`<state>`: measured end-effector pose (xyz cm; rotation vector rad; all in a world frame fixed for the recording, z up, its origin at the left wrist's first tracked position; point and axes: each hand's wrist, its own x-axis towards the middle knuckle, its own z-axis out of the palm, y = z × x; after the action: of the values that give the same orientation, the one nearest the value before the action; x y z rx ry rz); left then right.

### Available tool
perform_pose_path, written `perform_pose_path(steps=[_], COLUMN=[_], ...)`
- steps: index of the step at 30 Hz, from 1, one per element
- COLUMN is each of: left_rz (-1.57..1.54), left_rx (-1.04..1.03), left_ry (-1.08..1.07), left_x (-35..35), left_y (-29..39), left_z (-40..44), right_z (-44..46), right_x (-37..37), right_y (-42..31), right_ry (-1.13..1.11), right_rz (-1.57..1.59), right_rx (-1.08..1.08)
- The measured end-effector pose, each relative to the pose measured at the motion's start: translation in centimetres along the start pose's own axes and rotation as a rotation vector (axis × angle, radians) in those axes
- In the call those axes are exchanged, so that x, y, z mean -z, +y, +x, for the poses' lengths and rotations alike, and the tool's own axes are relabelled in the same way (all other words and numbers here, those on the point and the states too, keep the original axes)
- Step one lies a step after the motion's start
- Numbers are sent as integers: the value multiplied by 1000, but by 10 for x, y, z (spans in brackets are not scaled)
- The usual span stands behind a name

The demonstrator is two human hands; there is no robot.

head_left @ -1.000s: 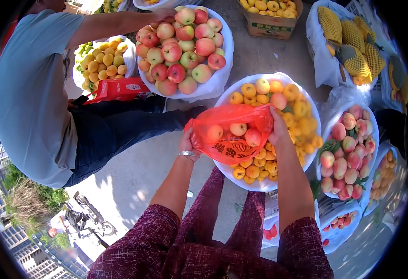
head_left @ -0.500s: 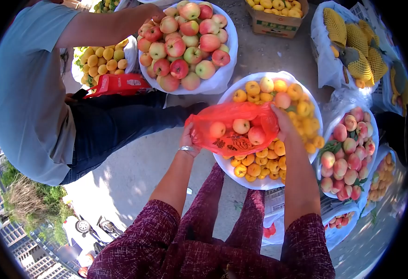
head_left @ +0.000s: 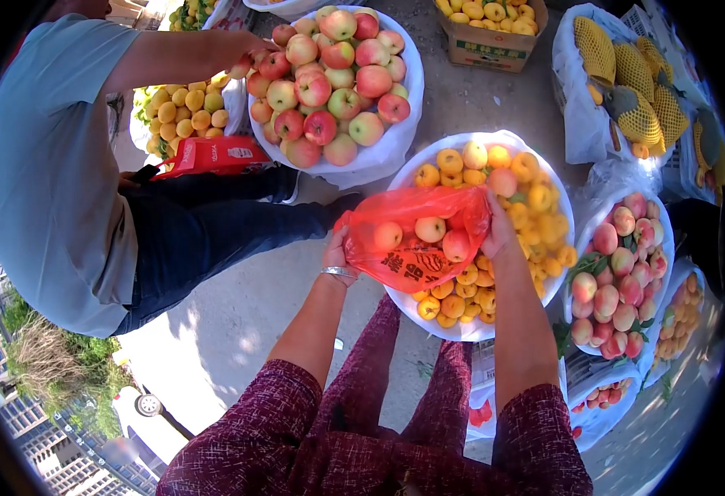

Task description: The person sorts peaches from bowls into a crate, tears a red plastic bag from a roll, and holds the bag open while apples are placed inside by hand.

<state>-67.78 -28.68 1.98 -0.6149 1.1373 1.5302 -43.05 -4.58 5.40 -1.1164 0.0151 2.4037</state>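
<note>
A red translucent plastic bag [head_left: 420, 256] with dark printing hangs between my two hands, and several apples [head_left: 430, 229] show in it. My left hand [head_left: 339, 255] is closed on the bag's left edge; a silver bracelet sits at that wrist. On the bag's right edge my right hand [head_left: 498, 227] is closed too. Below and behind the bag stands a white-lined basket [head_left: 564, 277] of yellow-orange fruit [head_left: 453, 306]. A larger lined basket [head_left: 408, 107] heaped with red and green apples [head_left: 319, 128] lies farther up, beyond the bag.
Another person [head_left: 56, 174] stands at left, one hand [head_left: 251, 54] at the apple basket's edge. A red bag [head_left: 213, 155] hangs beside that person. Peaches [head_left: 619, 281] fill a basket at right. Netted fruit [head_left: 635, 116] and a cardboard box [head_left: 490, 50] are farther up.
The other person's hand has shifted down and left along the apple basket's edge. The red bag stays between my hands, having tilted and shifted slightly.
</note>
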Motion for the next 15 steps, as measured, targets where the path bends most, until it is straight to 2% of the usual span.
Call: perform_pose_path(steps=[15], left_rz=[33], left_rx=[-13], left_ry=[-49], left_x=[-43], left_y=[8], left_z=[-18], right_z=[10], right_x=[3], right_y=[-1], right_ry=[-37], right_rz=[-16], right_rx=[-16])
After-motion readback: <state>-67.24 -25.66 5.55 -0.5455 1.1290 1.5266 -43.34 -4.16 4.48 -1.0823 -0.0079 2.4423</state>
